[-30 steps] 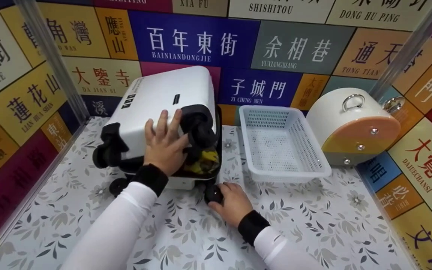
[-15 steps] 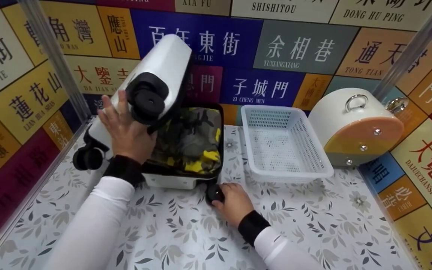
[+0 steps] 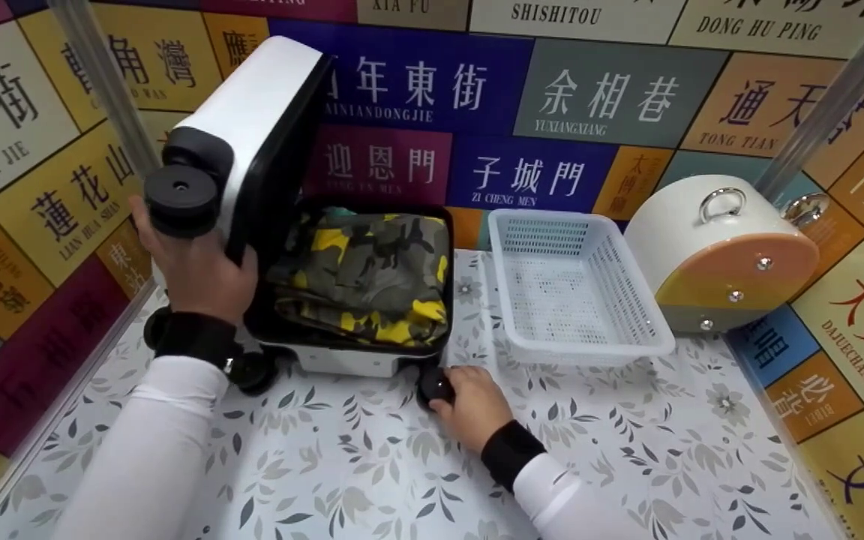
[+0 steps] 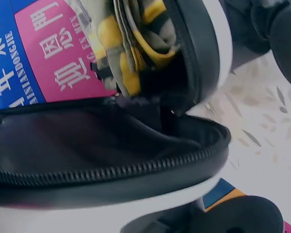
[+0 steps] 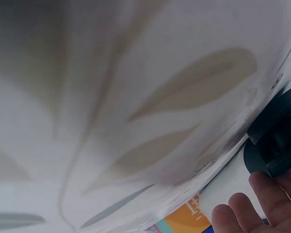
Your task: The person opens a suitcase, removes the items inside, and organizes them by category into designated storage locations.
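Note:
A white suitcase (image 3: 349, 363) lies opened on the table in the head view, its lid (image 3: 244, 97) raised and tilted left. Folded camouflage clothing (image 3: 372, 270) in grey, black and yellow fills the base. My left hand (image 3: 203, 274) holds the lid's near end below a black wheel (image 3: 181, 199), thumb at the rim; some fingers are hidden behind that wheel. In the left wrist view, the lid's dark lining and zipper (image 4: 111, 172) show. My right hand (image 3: 477, 405) grips the base's front right wheel (image 3: 436, 386); its fingertips (image 5: 262, 187) touch black wheel parts in the right wrist view.
A white perforated plastic basket (image 3: 582, 349) stands right of the suitcase. Beyond it sits a rounded white case (image 3: 679, 225) with a striped front and metal rings. Printed panels (image 3: 574, 97) wall the leaf-patterned table (image 3: 372, 465) at the back and sides.
My left hand has swung the lid up and over to the left, uncovering the clothing. My right hand has stayed at the wheel.

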The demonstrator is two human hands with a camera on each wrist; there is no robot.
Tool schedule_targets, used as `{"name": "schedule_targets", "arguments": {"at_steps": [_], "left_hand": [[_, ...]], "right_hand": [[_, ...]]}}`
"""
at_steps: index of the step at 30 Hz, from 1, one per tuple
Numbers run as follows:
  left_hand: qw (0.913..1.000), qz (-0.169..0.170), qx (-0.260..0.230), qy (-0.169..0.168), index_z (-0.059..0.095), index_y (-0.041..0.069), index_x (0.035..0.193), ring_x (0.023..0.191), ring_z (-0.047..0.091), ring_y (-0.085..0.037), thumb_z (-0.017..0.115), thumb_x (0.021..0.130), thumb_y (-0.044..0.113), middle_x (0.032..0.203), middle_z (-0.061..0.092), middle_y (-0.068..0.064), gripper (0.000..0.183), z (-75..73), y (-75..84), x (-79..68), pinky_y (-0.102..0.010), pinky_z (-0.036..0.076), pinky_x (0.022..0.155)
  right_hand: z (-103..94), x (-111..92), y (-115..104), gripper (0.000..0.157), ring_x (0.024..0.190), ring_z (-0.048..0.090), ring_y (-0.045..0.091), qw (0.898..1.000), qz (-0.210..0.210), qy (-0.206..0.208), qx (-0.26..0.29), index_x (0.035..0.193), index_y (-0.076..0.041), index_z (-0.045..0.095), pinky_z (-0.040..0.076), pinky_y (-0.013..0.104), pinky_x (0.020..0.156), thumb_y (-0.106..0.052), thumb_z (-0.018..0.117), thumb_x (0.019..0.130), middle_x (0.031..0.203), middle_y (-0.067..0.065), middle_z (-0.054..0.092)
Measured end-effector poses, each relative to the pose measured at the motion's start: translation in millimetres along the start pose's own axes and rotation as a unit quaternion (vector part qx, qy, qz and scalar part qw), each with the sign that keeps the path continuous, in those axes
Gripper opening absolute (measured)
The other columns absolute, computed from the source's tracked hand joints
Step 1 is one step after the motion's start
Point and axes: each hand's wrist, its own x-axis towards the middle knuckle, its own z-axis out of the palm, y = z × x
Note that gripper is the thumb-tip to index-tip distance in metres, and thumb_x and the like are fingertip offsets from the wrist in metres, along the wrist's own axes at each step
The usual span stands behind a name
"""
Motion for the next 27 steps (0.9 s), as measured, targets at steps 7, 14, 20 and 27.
{"name": "schedule_targets", "arguments": {"at_steps": [7, 14, 20, 27], "left_hand": [[0.9989, -0.045, -0.009, 0.013, 0.058, 0.004, 0.14, 0.155, 0.024, -0.052, 0.071, 0.086, 0.019, 0.166, 0.038, -0.024, 0.058, -10.0, -15.6, -5.5, -0.06, 0.009, 0.131], [0.9949, -0.097, -0.028, -0.002, 0.049, 0.008, 0.151, 0.145, 0.036, -0.051, 0.073, 0.087, 0.024, 0.16, 0.037, -0.032, 0.07, -18.5, -19.8, -10.1, -0.066, 0.036, 0.119], [0.9947, -0.1, -0.025, 0.001, 0.041, 0.008, 0.156, 0.147, 0.036, -0.048, 0.074, 0.086, 0.022, 0.16, 0.033, -0.033, 0.078, -20.5, -23.4, -13.3, -0.059, 0.034, 0.123], [0.9845, -0.174, -0.02, -0.004, 0.01, -0.001, 0.168, 0.164, 0.004, -0.036, 0.056, 0.085, 0.004, 0.173, 0.001, -0.032, 0.094, -14.9, -34.6, -36.2, -0.049, 0.032, 0.127]], "right_hand": [[0.0, 0, -1, 0.049, 0.126, 0.062, 0.04, 1.0, 0.017, -0.014, 0.007, 0.129, 0.001, 0.069, 0.049, 0.05, 0.112, -0.028, 0.081, 0.092, 0.126, 0.019, 0.072], [-0.9, 0, 0, 0.049, 0.127, 0.061, 0.04, 0.999, 0.03, -0.018, 0.015, 0.128, 0.002, 0.069, 0.049, 0.052, 0.113, -0.029, 0.082, 0.092, 0.127, 0.021, 0.071], [-0.6, 0, -1, 0.05, 0.127, 0.062, 0.04, 0.999, 0.029, -0.019, 0.014, 0.131, 0.001, 0.068, 0.048, 0.051, 0.113, -0.028, 0.081, 0.092, 0.127, 0.02, 0.071], [-0.7, 0, -2, 0.048, 0.125, 0.062, 0.039, 1.0, 0.024, -0.014, 0.013, 0.128, 0.001, 0.069, 0.049, 0.05, 0.112, -0.028, 0.082, 0.091, 0.125, 0.019, 0.072]]}}
